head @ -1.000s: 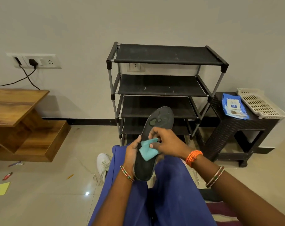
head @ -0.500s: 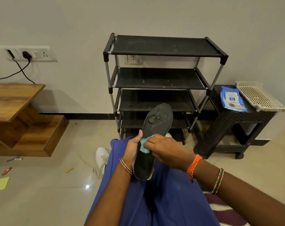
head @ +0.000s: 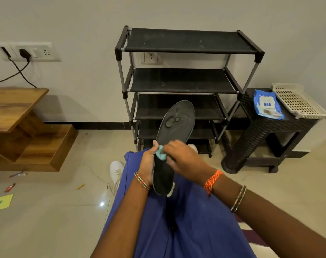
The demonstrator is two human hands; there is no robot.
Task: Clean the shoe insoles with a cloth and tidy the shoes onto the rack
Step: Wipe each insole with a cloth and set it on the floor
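One dark insole (head: 174,133) stands almost upright over the person's lap, toe end up in front of the rack's lower shelves and heel end down near the blue cloth of the knees. Two pale worn patches show near its toe. The left hand (head: 148,163) grasps it along its left edge, thumb up against the face. The right hand (head: 184,160) pinches one small teal cloth (head: 161,153) and presses it against the middle of the insole; only a crumpled corner of the cloth shows between the two hands, the rest is covered by the fingers.

One white shoe (head: 116,173) lies on the floor just left of the blue-clad leg, partly hidden by it, lace trailing. A bit of white peeks out below the insole's heel and another behind the right hand; I cannot tell what either is.

One black shoe rack (head: 186,81) stands against the wall, with four shelves I can count, the lowest one half hidden behind the insole and hands. To its right sits one dark woven side table (head: 266,138), carrying one blue wipes packet (head: 268,105) and one cream perforated tray (head: 298,100) whose far corner runs toward the frame edge. To the left, one wooden shelf unit (head: 18,125) is cut off by the frame. A few small coloured scraps (head: 3,202) lie on the tiles nearby, too small to identify.
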